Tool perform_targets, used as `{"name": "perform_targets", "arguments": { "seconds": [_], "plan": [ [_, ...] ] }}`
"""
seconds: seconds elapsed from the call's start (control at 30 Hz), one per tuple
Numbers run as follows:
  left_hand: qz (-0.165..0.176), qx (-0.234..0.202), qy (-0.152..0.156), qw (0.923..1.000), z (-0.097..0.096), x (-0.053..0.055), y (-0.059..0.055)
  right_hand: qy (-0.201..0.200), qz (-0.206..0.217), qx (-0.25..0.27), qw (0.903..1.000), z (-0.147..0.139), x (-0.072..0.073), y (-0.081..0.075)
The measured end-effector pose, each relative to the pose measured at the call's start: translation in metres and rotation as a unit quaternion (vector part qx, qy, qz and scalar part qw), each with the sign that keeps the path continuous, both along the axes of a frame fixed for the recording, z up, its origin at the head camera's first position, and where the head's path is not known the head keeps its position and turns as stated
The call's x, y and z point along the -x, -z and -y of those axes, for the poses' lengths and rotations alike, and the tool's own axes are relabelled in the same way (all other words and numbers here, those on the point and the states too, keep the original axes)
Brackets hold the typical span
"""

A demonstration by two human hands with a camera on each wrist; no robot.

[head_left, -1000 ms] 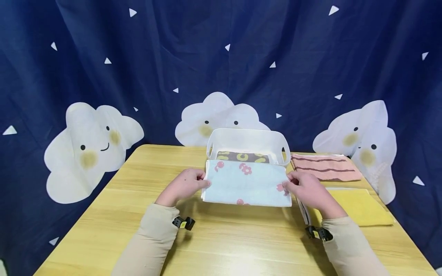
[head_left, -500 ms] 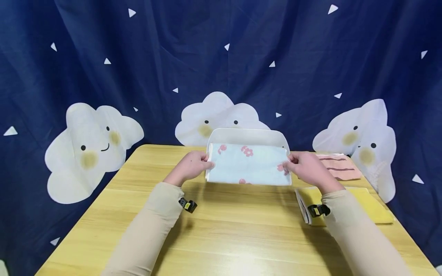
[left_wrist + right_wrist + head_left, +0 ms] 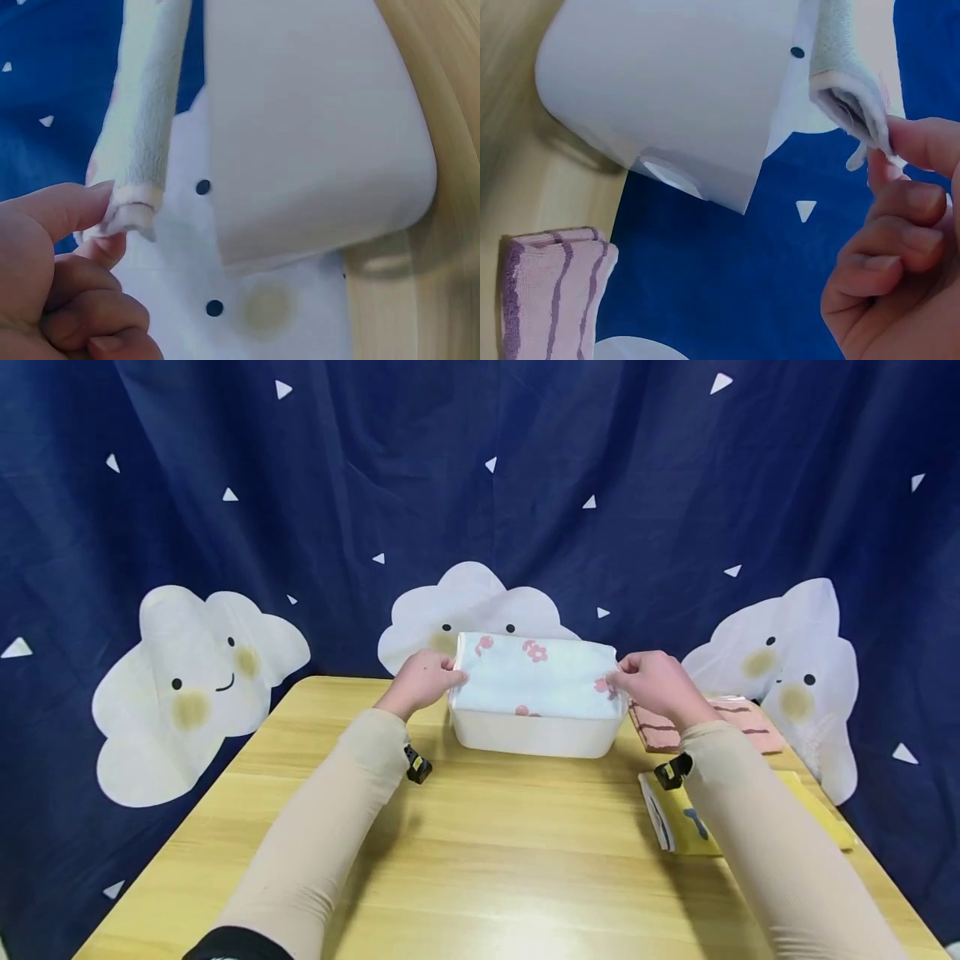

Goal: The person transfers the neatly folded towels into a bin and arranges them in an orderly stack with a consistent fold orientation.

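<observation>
A folded light-blue towel (image 3: pixel 540 677) with pink flower prints is stretched level between my two hands. My left hand (image 3: pixel 424 680) pinches its left end between thumb and forefinger. At the opposite end my right hand (image 3: pixel 656 683) pinches it the same way, the other fingers curled in. Below the towel stands a white plastic basket (image 3: pixel 536 735); in the head view the towel overlaps its opening and hides the inside. Both wrist views show the towel above the basket's rim, with a gap between them. The folded layers show at the towel's end (image 3: pixel 847 105) in the right wrist view.
A folded pink towel with dark stripes (image 3: pixel 750 727) lies right of the basket on the wooden table (image 3: pixel 510 852). Nearer, a folded yellow towel (image 3: pixel 813 810) lies partly under my right forearm in view. A dark-blue curtain (image 3: pixel 637 460) with clouds hangs behind the table.
Both hands have carried the light-blue towel away from me and up, from in front of the basket to over it. The basket's front wall now shows below the towel.
</observation>
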State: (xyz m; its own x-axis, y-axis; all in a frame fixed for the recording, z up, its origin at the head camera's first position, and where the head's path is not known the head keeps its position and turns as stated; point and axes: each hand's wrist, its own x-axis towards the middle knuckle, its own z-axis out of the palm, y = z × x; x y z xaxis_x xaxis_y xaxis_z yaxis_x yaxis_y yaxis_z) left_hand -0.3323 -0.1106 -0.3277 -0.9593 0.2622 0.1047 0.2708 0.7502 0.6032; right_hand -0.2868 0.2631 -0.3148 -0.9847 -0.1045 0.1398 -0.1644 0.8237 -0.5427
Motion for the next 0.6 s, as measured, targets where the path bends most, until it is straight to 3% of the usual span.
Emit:
{"name": "perform_targets", "arguments": {
  "seconds": [0.37,0.6],
  "plan": [
    [0.015,0.044,-0.053,0.9975,-0.013,0.031,0.012,0.038,0.029,-0.01,0.9988,0.005,0.037,0.01],
    [0.019,0.056,-0.075,0.9954,-0.021,0.039,0.023,0.042,0.051,-0.019,0.9976,0.005,0.049,0.025]
  ]
}}
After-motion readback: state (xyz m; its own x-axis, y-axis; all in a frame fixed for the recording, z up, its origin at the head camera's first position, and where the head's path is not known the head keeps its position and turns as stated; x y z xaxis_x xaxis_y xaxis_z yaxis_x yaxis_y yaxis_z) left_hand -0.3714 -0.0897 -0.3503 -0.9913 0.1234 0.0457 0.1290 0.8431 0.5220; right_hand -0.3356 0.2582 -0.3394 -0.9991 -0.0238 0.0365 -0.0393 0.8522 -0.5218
